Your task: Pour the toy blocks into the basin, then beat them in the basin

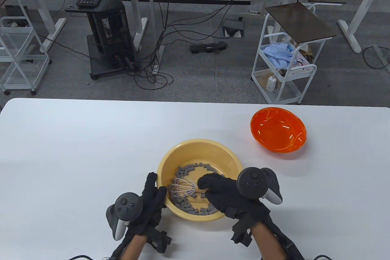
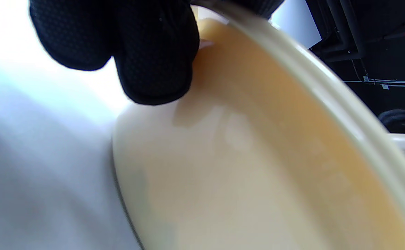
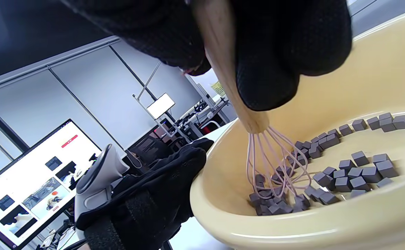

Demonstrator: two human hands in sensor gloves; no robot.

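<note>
A yellow basin [image 1: 198,142] stands near the table's front edge, with several small grey toy blocks [image 1: 190,168] ringed around its floor. My right hand [image 1: 218,190] reaches over the basin's near right side and grips the wooden handle [image 3: 230,80] of a whisk. Its pink wires [image 3: 275,163] stand among the blocks [image 3: 355,173] at the basin's near left. My left hand [image 1: 152,194] lies along the basin's left outer wall [image 2: 258,156], fingers [image 2: 153,62] stretched out and touching it.
An orange bowl [image 1: 278,133] with nothing in it sits to the back right of the basin. Bare white table [image 1: 76,150] spreads to the left and behind. Beyond the far edge are a trolley [image 1: 286,68] and floor cables.
</note>
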